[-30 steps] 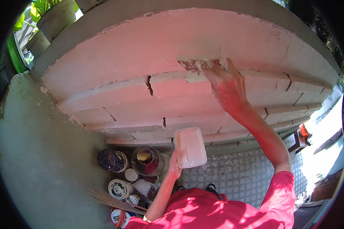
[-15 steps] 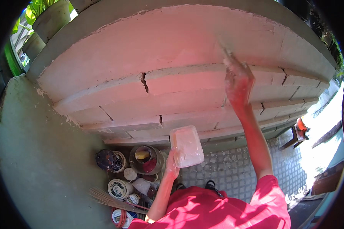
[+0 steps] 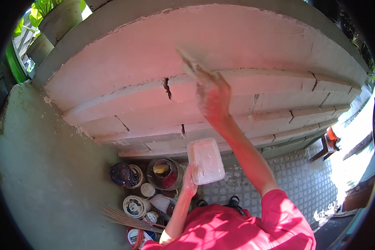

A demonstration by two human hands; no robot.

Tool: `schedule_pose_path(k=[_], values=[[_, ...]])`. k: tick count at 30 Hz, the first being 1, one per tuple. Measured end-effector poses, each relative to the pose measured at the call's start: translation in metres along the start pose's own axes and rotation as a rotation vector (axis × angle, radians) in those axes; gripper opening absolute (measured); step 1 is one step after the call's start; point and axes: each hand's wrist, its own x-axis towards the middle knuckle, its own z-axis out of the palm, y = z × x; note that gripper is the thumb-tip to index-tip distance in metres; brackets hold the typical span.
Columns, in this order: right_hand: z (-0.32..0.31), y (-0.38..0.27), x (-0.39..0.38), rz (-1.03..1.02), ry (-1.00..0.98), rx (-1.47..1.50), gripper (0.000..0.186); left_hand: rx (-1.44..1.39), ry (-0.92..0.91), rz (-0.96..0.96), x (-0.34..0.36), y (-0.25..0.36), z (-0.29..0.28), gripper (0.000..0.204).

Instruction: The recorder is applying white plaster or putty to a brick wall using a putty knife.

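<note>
Presently the left hand (image 3: 189, 183) grips a pale tub (image 3: 206, 161) and the right hand (image 3: 213, 95) a blurred scraper (image 3: 189, 63).

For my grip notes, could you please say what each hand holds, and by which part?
Left hand: pale container, by its lower left edge. Right hand: motion-blurred flat scraper, by its near end.

At 12 o'clock, the plastered block wall (image 3: 237, 46) is tinted pink and broken by dark cracks (image 3: 167, 88). At 5, the rectangular plastic tub (image 3: 206, 161) is coloured whitish pink; toward 6, the red short-sleeved shirt (image 3: 221, 227) is dappled with paler pink. At 4, the grey tiled floor (image 3: 300, 175) is patterned with small squares. Toward 8, the smooth side wall (image 3: 50, 171) is coloured grey-green.
</note>
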Motion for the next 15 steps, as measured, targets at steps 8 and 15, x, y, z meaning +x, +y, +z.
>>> schedule_pose_path(k=[8,15], values=[[-0.001,0.052,0.04,-0.001,0.123,-0.241,0.041,-0.025,0.023,-0.018,0.002,0.008,0.003,0.046],[0.018,-0.011,0.004,-0.046,-0.114,-0.064,0.042,-0.057,0.012,-0.028,0.003,0.011,0.002,0.045]])
